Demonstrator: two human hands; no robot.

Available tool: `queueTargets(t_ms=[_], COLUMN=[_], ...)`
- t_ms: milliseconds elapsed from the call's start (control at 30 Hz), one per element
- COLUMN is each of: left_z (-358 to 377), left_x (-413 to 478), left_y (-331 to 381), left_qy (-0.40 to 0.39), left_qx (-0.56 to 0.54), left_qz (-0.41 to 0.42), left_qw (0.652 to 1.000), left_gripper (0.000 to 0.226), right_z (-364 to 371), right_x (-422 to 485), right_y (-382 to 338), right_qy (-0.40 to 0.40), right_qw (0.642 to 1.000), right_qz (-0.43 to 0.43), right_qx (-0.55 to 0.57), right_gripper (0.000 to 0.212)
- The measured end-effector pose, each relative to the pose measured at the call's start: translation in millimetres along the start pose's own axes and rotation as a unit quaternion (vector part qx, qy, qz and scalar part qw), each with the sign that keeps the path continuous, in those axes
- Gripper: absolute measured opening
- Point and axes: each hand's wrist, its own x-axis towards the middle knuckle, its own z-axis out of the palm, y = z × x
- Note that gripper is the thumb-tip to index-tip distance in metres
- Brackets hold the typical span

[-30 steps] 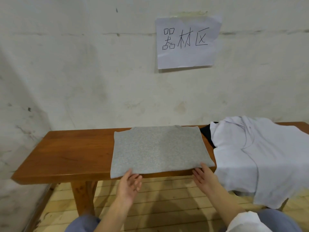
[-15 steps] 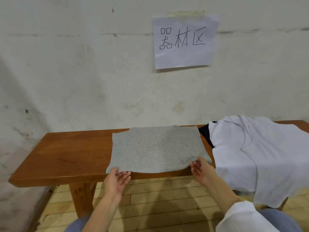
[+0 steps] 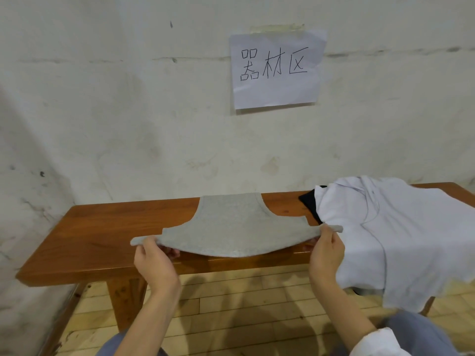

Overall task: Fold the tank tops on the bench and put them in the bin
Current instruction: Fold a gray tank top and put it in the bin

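Fingers (image 3: pixel 147 244) of the left hand (image 3: pixel 154 263) and right hand (image 3: pixel 326 255) pinch the near corners of the soft grey knit tank top (image 3: pixel 231 227). Its near edge sags between them, raised off the glossy wooden surface (image 3: pixel 102 227). A crumpled white garment (image 3: pixel 398 240) lies beside it.

Bare bench (image 3: pixel 97 227) leftward — white garment (image 3: pixel 401 240) rightward

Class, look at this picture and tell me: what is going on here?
A person is folding a grey top on a wooden bench. The left hand and right hand each pinch a near corner, holding that edge off the bench while the far part lies on it. To the right lies white clothing, heaped over something black.
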Motion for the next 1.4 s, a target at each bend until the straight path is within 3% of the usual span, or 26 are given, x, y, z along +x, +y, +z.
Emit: queueTargets(t_ms=[533,867,1267,1400], left_z=[-6,9,92,126], left_x=[-34,-20,75,128], left_y=[32,29,-5,-32], left_qy=[0.003,-0.002,0.0,-0.039], left_qx=[-0.091,-0.106,-0.09,-0.048], left_qz=[0.083,0.103,0.087,0.065], left_qw=[0.992,0.989,0.992,0.996], left_gripper=[0.016,0.013,0.018,0.015], right_z=[-21,-4,83,129], right_x=[-11,0,85,129], right_y=[-39,-45,-17,1], right_qy=[0.068,0.06,0.022,-0.021], right_qw=[0.992,0.986,0.992,1.0], right_qz=[-0.058,-0.086,-0.058,-0.006], right_qx=[0.094,0.128,0.11,0.02], right_gripper=[0.032,0.037,0.032,0.033])
